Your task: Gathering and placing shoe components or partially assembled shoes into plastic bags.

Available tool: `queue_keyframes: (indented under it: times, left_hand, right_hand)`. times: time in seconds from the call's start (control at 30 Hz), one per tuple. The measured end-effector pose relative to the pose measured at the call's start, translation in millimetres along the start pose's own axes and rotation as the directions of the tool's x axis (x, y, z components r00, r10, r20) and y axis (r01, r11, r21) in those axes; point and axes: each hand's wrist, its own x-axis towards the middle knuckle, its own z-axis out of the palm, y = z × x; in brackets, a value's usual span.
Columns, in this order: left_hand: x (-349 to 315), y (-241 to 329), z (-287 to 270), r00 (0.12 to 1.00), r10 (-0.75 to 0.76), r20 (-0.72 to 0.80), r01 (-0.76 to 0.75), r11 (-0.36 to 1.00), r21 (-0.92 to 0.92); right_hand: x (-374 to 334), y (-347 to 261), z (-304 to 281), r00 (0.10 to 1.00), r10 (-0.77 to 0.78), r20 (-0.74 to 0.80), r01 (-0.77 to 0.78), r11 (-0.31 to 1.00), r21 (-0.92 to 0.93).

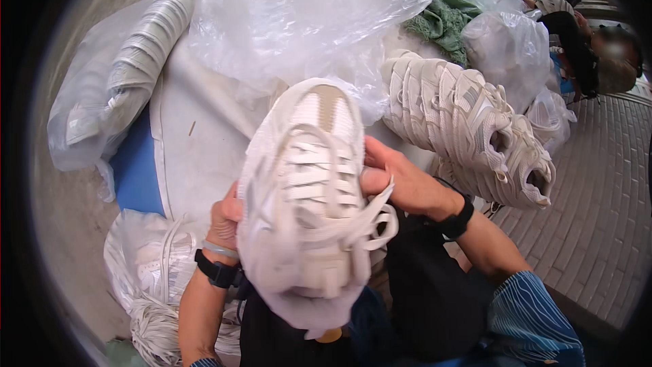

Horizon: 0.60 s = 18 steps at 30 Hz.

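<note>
A cream and white sneaker upper (305,183) hangs in front of me, toe pointing away, with flat white laces threaded across it. A loose lace bow (373,224) sticks out at its right side. My left hand (227,216) is closed on the left edge of the upper, and most of its fingers are hidden behind it. On the other side my right hand (407,180) grips the right edge, thumb and bent fingers against it near the lacing. The near end of the upper is slightly blurred.
Nested sneaker uppers (441,105) lie in rows at the right. Clear plastic bags (299,13) cover the far side, and a bagged stack (146,47) sits at the left. A bundle of white laces (159,323) lies beside my left forearm. Another person (577,47) is at the far right.
</note>
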Motion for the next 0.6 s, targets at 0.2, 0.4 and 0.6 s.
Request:
queue_keyframes:
  times: [0.2, 0.4, 0.6]
  left_hand:
    - [29, -12, 3, 0.986, -0.153, -0.067, 0.153, 0.988, -0.013]
    - [53, -12, -21, 0.988, -0.017, -0.153, 0.061, 0.957, 0.284]
    - [40, 3, 19, 0.882, 0.086, -0.463, 0.241, 0.762, 0.601]
  right_hand:
    - [17, 21, -25, 0.994, -0.080, -0.070, 0.088, 0.987, 0.134]
    - [44, 56, -43, 0.983, 0.020, -0.182, -0.003, 0.996, 0.088]
    - [61, 57, -43, 0.965, -0.035, -0.258, 0.040, 0.999, 0.012]
